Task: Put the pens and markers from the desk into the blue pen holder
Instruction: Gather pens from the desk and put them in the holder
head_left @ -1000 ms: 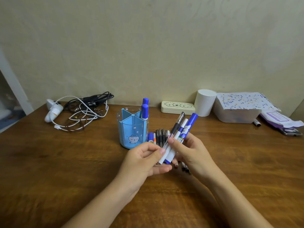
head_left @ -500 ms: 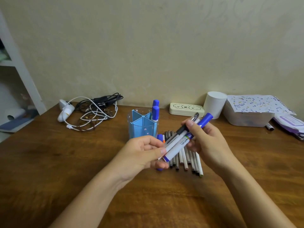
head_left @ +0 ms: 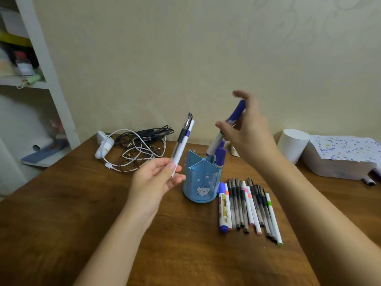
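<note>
The right hand point(head_left: 245, 131), just above centre frame, is smeared by motion, so its grip on the blue-capped marker point(head_left: 226, 129) cannot be made out, and the marker's lower end is hidden behind the rim of the blue pen holder point(head_left: 203, 182). The lower ends of the two pens point(head_left: 182, 141) disappear into the left hand point(head_left: 153, 180), and both forearms run off the bottom edge. At the upper left the shelf unit point(head_left: 41, 58) is cut by the frame and its contents are too blurred to name; at the right edge the papers point(head_left: 346, 147) and a dark pen point(head_left: 369, 180) on the counter point(head_left: 82, 203) are clipped.
</note>
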